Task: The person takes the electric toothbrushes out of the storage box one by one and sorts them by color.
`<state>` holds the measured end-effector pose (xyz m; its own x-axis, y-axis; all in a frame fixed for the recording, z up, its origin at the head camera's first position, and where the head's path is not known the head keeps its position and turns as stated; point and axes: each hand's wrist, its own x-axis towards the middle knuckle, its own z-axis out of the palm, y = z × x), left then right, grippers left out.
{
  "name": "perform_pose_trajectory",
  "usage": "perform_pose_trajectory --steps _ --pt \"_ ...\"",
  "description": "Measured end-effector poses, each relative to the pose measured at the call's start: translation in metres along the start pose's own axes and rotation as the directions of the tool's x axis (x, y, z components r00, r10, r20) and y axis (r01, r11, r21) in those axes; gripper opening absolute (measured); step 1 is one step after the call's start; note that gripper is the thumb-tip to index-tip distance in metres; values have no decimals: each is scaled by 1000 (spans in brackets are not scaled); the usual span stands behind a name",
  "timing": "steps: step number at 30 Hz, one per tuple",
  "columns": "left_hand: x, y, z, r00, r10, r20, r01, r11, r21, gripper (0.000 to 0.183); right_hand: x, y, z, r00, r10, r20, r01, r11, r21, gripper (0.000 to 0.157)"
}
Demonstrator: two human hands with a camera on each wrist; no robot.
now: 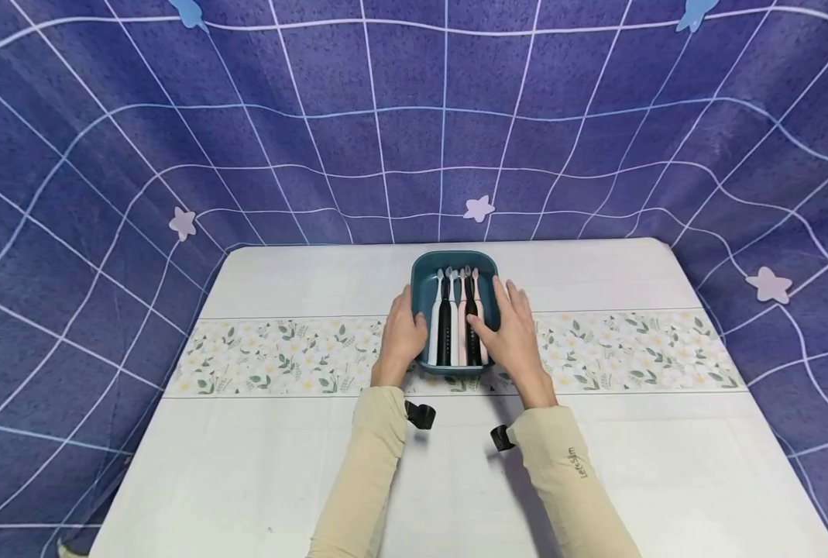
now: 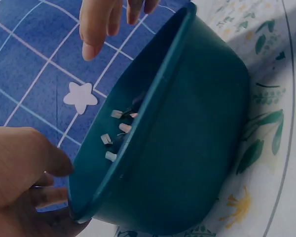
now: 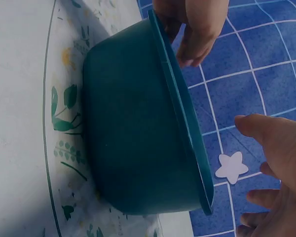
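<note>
the white tabletop (image 1: 281,465) carries a teal rounded-rectangular tub (image 1: 455,370) near the middle of its far edge. the left hand (image 1: 401,339) grips the tub's left rim; the right hand (image 1: 518,333), fingers apart, hovers by the right rim. inside, electric toothbrushes (image 1: 463,333) lie side by side, heads toward the far edge.
</note>
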<state>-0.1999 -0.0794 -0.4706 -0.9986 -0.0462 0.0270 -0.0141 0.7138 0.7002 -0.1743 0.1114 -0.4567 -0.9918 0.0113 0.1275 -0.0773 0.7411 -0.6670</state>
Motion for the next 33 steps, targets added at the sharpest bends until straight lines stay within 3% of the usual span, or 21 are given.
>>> perform_pose_trajectory --steps 11,22,33 --pt "5 -8 -7 998 -50 -28 43 981 -188 65 2 -9 7 999 -44 23 42 996 75 79" --pt "10 -14 -7 995 -100 -6 95 962 -254 61 3 -17 16 994 -95 55 86 984 156 80" --pt "11 -15 -7 989 -140 38 145 935 -323 62 3 -22 21 983 -27 180 5 993 121 80"
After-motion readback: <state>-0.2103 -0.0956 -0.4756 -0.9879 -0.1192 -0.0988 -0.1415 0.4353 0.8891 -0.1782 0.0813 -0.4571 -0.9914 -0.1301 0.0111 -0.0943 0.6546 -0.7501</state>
